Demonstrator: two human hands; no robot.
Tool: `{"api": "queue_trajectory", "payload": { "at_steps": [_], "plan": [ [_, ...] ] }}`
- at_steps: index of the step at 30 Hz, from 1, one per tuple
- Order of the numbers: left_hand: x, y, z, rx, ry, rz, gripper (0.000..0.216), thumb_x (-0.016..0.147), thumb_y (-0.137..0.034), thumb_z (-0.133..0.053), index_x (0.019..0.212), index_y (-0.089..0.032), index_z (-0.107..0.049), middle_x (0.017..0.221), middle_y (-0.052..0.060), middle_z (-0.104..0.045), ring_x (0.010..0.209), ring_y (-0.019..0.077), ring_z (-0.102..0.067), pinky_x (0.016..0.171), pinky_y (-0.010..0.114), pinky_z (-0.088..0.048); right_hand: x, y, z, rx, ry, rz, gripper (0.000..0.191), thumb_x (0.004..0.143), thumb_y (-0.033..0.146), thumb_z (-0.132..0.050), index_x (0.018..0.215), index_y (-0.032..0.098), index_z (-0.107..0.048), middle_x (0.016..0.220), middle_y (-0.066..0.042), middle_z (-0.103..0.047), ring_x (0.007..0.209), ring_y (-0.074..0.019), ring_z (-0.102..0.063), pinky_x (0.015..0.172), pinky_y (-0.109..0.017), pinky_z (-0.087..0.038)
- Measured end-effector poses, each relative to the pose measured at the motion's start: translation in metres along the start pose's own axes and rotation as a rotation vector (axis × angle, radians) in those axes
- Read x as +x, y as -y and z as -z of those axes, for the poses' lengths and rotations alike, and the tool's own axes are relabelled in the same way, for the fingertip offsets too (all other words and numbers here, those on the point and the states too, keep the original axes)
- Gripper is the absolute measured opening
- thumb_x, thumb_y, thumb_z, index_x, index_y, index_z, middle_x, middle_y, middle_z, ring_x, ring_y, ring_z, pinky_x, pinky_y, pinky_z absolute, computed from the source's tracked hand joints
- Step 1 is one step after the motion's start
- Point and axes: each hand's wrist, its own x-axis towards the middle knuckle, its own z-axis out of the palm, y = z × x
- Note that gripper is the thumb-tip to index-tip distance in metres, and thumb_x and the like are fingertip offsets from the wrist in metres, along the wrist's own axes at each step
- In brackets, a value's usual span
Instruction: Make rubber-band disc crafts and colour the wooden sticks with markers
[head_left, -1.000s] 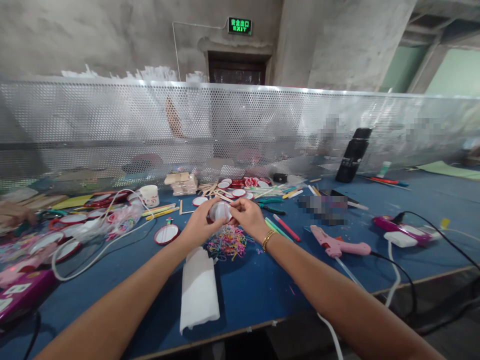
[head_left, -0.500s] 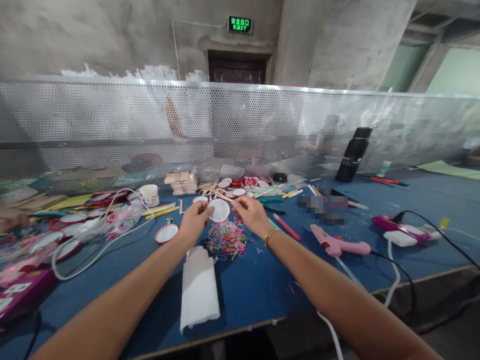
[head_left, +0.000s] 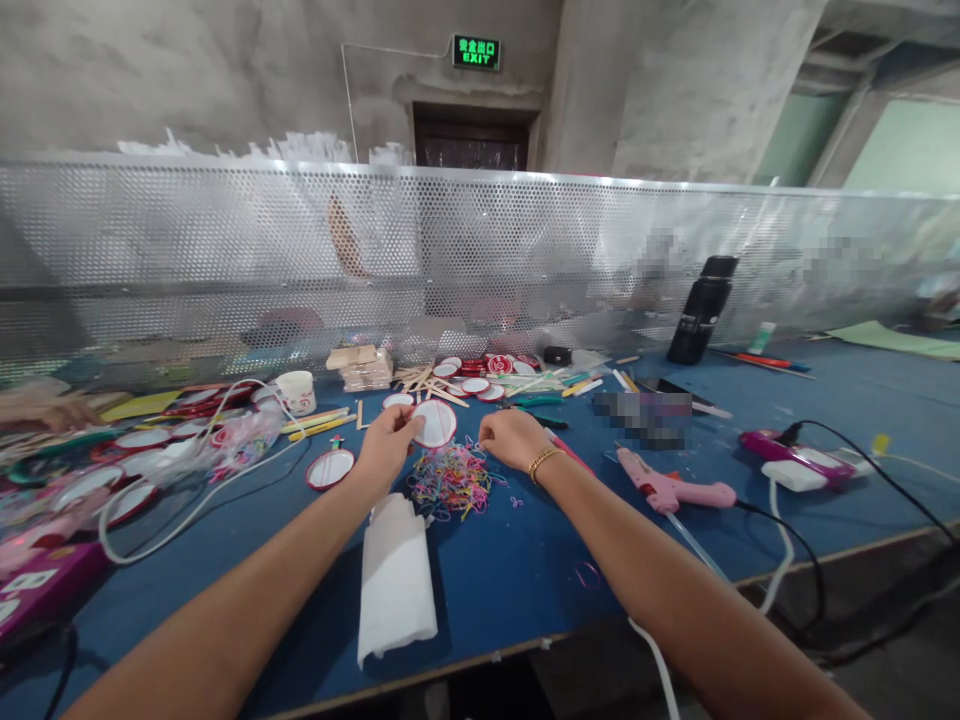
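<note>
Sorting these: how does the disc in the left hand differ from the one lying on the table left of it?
The held disc is pinched by the left hand; the table disc is untouched. The held disc is upright, facing the camera; the table disc lies flat. Both are round, white, red-rimmed.

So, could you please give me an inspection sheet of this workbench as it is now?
Surface: blue table, crowded.
Job's things: white disc held up; rubber bands heaped below it.
Clutter: white roll, glue gun, red-rimmed discs, wooden sticks, paper cup, black bottle.
Hands: left hand pinches the white disc; right hand curled at the rubber bands, grip unclear.
Cables: black cable trails from the glue gun; white cable loops at left.
Surroundings: perforated screen behind the table; exit sign above a door.
</note>
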Motion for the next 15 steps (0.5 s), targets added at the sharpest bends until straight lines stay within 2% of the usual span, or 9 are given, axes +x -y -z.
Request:
{"api": "queue_trajectory", "payload": {
  "at_steps": [8,15],
  "plan": [
    [-0.0008,-0.0019,-0.0013,-0.023,0.002,0.008,0.025,0.066,-0.039,-0.068,0.076,-0.018,-0.058,0.061,-0.004,-0.054,0.053,0.0098,-0.044,0.051,0.022,-0.035,-0.001,0.0059,-0.0007,-0.048,0.099,-0.04,0.014,0.08,0.022,-0.063,0.085,0.017,-0.076,0.095,-0.011,-0.076,0.091,-0.0228,-0.069,0.073,-0.026,-0.045],
    [-0.0013,-0.0047,-0.0019,-0.038,-0.022,0.025,0.021,0.067,-0.035,-0.068,0.075,-0.018,-0.058,0.058,-0.005,-0.052,0.052,0.0101,-0.044,0.05,0.023,-0.035,-0.0002,0.0,0.0029,-0.059,0.08,-0.057,0.02,0.085,0.018,-0.054,0.087,0.017,-0.075,0.099,-0.011,-0.075,0.092,-0.0212,-0.068,0.075,-0.026,-0.045]
  ]
}}
